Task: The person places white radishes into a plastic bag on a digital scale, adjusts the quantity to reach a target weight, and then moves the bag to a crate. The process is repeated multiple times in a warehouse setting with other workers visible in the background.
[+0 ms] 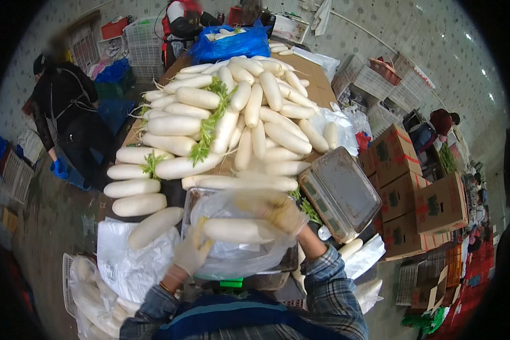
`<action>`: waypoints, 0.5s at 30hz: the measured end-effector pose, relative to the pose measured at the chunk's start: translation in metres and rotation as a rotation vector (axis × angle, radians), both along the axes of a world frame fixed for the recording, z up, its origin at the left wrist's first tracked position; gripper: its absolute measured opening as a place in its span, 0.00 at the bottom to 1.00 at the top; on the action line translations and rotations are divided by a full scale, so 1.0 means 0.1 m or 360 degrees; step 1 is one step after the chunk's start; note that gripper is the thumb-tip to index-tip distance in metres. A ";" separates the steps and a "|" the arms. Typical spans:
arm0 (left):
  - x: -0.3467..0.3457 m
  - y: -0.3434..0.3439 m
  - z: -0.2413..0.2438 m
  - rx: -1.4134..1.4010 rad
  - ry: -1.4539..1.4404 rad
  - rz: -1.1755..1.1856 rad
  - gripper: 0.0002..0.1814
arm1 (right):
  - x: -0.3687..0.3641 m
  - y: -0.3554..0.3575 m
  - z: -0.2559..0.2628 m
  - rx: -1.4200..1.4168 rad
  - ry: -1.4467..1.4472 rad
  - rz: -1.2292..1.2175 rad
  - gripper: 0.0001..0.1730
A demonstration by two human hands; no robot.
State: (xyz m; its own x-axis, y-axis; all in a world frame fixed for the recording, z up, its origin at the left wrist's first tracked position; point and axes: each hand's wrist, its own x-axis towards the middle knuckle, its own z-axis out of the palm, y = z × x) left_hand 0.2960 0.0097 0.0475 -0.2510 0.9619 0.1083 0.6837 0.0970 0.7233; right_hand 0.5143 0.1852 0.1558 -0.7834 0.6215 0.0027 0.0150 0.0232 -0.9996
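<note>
A white daikon radish [238,230] lies sideways over a clear plastic bag [233,261], on the metal tray of a scale [191,199] in front of me. At the radish's left end is my gloved left hand [194,250], fingers apart and touching the bag or radish; which one is unclear. My gloved right hand [282,212] is blurred at the radish's right end, with the clear film around its fingers; its grip cannot be made out. Beyond both hands, a large heap of daikon radishes [255,104] with some green leaf tufts [208,136] covers the table.
A second scale [344,191] stands right of the tray. Flat white plastic bags [131,259] lie at left, above a crate of bagged radishes [95,297]. Cardboard boxes [397,191] are stacked at right. Co-workers stand at far left [68,110], at the table's far end and at far right.
</note>
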 end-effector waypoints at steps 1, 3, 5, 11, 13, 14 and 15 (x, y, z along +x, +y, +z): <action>0.01 0.00 0.03 -0.0042 -0.0103 0.0003 0.34 | -0.07 0.25 -0.04 -0.0174 0.0131 -0.0075 0.22; 0.00 0.00 0.10 -0.0128 -0.0319 0.0001 0.38 | -0.28 0.83 -0.25 -0.0034 0.0012 -0.0435 0.19; 0.00 -0.01 0.03 -0.0041 -0.0201 -0.0022 0.36 | -0.54 1.43 -0.66 0.0123 -0.0203 -0.0534 0.20; -0.02 -0.04 0.07 -0.0228 -0.0154 0.0029 0.35 | -1.40 2.05 -1.58 0.1058 -0.1008 -0.0842 0.22; -0.02 -0.03 0.08 -0.0226 -0.0178 0.0023 0.36 | -1.52 1.98 -1.67 0.1210 -0.1182 -0.0925 0.23; -0.02 -0.03 0.11 -0.0315 -0.0202 0.0031 0.37 | -1.57 1.94 -1.71 0.1249 -0.1219 -0.0956 0.24; -0.03 -0.03 0.12 -0.0404 -0.0226 0.0041 0.38 | -1.63 1.92 -1.74 0.1284 -0.1243 -0.0966 0.24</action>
